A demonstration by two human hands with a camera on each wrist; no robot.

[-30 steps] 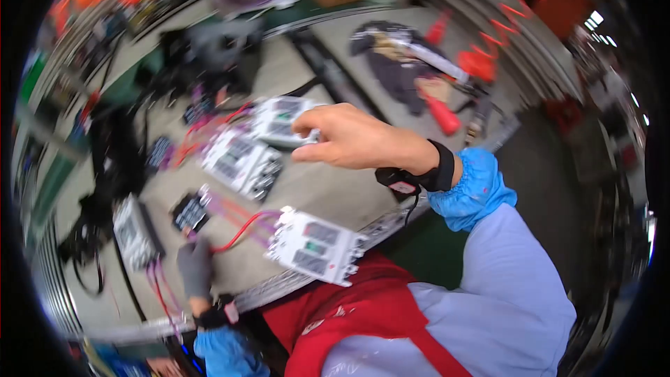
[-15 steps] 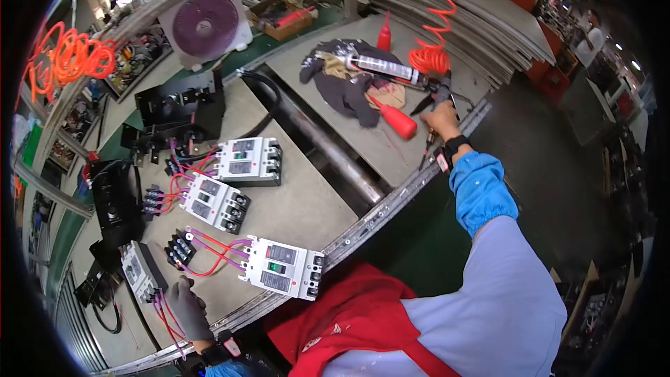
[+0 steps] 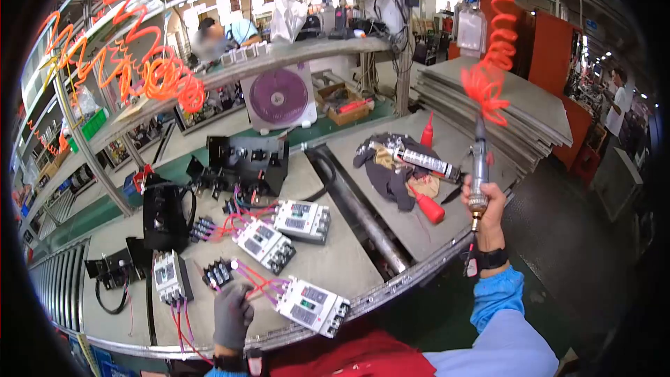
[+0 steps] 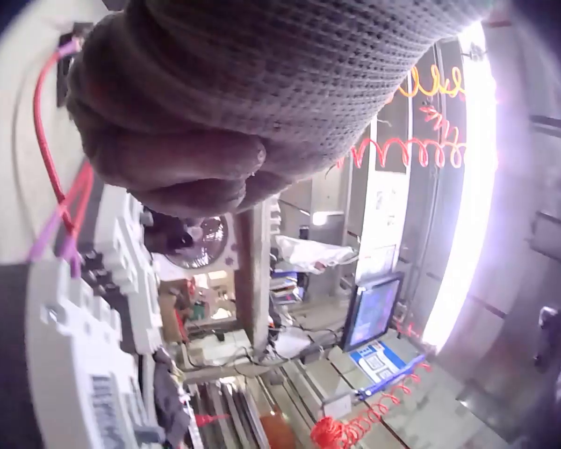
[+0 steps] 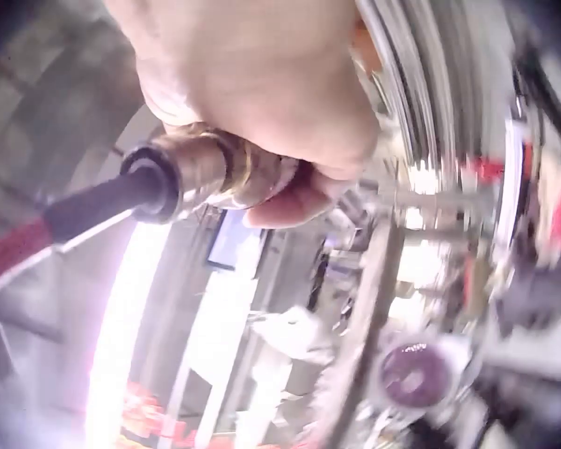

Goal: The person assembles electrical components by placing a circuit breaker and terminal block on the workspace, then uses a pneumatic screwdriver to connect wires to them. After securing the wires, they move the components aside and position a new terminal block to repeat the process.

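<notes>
My bare right hand (image 3: pixel 493 211) grips a metal air screwdriver (image 3: pixel 479 164) near its brass nose, over the right edge of the bench, with the bit pointing down. In the right wrist view, my fingers wrap round the brass collar (image 5: pixel 192 168). Grey-gloved, my left hand (image 3: pixel 232 318) is by the bench's front edge, fingers loosely curled, with nothing seen in them. Just beyond it lies a black terminal block (image 3: pixel 218 274). Red and purple wires (image 3: pixel 255 283) run from this block to a white circuit breaker (image 3: pixel 311 305) at the front.
Two wired breakers (image 3: pixel 265 244) (image 3: pixel 301 220) lie farther back, and another breaker (image 3: pixel 168 278) stands left. Behind are black metal housings (image 3: pixel 248 160). A dark cloth (image 3: pixel 394 185), a sealant tube (image 3: pixel 426 162) and red bottles (image 3: pixel 429 209) lie right of the bench gap. An orange coiled hose (image 3: pixel 499 42) hangs above.
My right hand went from the rear breakers to the screwdriver at the right edge, then raised it upright. My left hand drew back slightly from the terminal block. The head view tilted up.
</notes>
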